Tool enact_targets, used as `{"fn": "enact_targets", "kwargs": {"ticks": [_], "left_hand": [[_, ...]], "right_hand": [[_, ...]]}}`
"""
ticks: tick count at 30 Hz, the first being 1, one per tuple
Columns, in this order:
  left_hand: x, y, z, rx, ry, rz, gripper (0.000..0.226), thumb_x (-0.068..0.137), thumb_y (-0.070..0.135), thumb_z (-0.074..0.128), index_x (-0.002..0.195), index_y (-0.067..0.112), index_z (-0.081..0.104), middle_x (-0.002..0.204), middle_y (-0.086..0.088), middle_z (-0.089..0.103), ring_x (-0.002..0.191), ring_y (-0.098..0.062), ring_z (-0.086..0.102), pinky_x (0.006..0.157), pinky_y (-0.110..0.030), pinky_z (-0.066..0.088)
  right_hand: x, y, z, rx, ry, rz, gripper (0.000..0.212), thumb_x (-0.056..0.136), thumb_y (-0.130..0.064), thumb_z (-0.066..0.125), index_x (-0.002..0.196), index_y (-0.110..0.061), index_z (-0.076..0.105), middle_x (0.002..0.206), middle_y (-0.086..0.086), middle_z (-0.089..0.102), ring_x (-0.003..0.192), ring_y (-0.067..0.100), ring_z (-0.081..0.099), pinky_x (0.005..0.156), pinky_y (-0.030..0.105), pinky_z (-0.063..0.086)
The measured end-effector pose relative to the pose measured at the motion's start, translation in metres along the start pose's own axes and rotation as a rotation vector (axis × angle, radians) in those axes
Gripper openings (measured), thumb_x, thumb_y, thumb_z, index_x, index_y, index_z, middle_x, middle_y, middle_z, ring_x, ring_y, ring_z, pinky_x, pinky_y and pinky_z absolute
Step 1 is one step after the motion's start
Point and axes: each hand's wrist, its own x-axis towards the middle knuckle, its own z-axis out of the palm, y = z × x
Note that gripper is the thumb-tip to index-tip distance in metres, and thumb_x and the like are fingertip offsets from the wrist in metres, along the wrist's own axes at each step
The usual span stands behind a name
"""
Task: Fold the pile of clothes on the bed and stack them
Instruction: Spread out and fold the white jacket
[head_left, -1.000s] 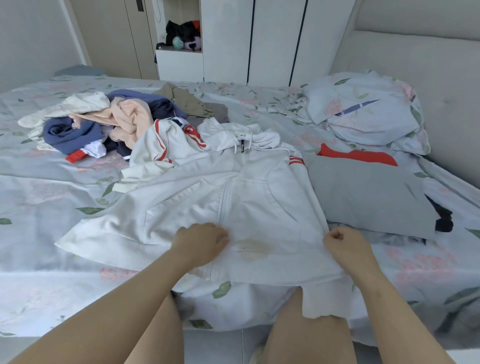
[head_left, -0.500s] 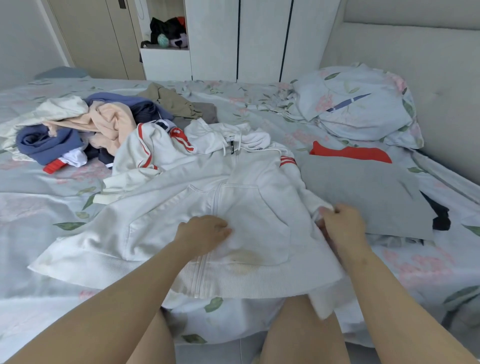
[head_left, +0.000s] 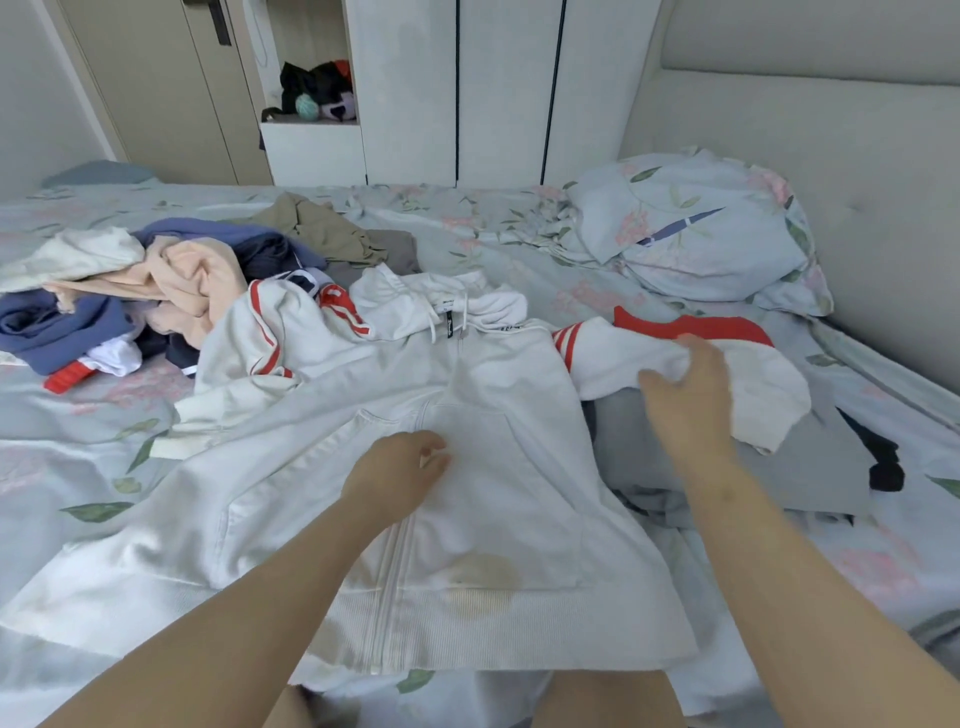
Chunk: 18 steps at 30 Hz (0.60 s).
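Observation:
A white zip hoodie (head_left: 493, 493) with red sleeve stripes lies front-up on the flowered bed (head_left: 93, 447), its hem at the near edge. My left hand (head_left: 400, 473) rests on its chest above the pocket, fingers curled under. My right hand (head_left: 685, 400) lies with spread fingers on the hoodie's right sleeve (head_left: 608, 358), which stretches out to the right over a flat grey garment (head_left: 810, 473). The left sleeve is bunched at the upper left. The unfolded pile (head_left: 171, 280) of peach, blue, cream and olive clothes sits at the far left.
A red garment (head_left: 691, 327) peeks out behind the grey one, and something black (head_left: 883, 462) shows at its right edge. A flowered pillow (head_left: 696, 234) leans on the padded headboard (head_left: 831, 156). White wardrobe doors (head_left: 498, 88) stand behind the bed.
My right hand left the hoodie's lower right corner, took the right sleeve and drew it out to the right over the grey garment. My left hand stayed on the chest.

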Motion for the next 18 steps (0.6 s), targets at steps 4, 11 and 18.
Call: {"fn": "enact_targets", "kwargs": {"ticks": [4,11,18], "left_hand": [[0.030,-0.001,-0.013,-0.092,0.135,0.060,0.028,0.096,0.025,0.051,0.120,0.020,0.063,0.119,-0.001,0.062,0.108,-0.018,0.057,0.091,-0.025,0.039],[0.122,-0.009,-0.038,-0.464,0.264,-0.100,0.041,0.098,0.043,0.039,0.129,0.020,0.050,0.125,-0.004,0.055,0.106,-0.019,0.055,0.091,-0.029,0.038],[0.227,-0.015,-0.035,-0.125,0.257,-0.097,0.076,0.088,0.042,0.059,0.148,0.033,0.013,0.124,-0.012,0.050,0.100,-0.031,0.057,0.081,-0.036,0.043]], "right_hand": [[0.000,-0.007,0.049,-0.032,-0.271,-0.047,0.036,0.090,-0.009,0.054,0.126,-0.009,0.053,0.127,0.010,0.055,0.115,0.026,0.051,0.088,0.024,0.034],[0.067,-0.021,0.129,-0.091,-0.390,-0.107,0.040,0.091,-0.010,0.053,0.131,-0.010,0.049,0.127,0.015,0.054,0.117,0.027,0.050,0.090,0.027,0.037],[0.153,-0.022,0.205,-0.120,-0.450,-0.111,0.058,0.090,-0.014,0.058,0.142,-0.012,0.032,0.113,0.014,0.058,0.095,0.024,0.054,0.074,0.025,0.039]]}}
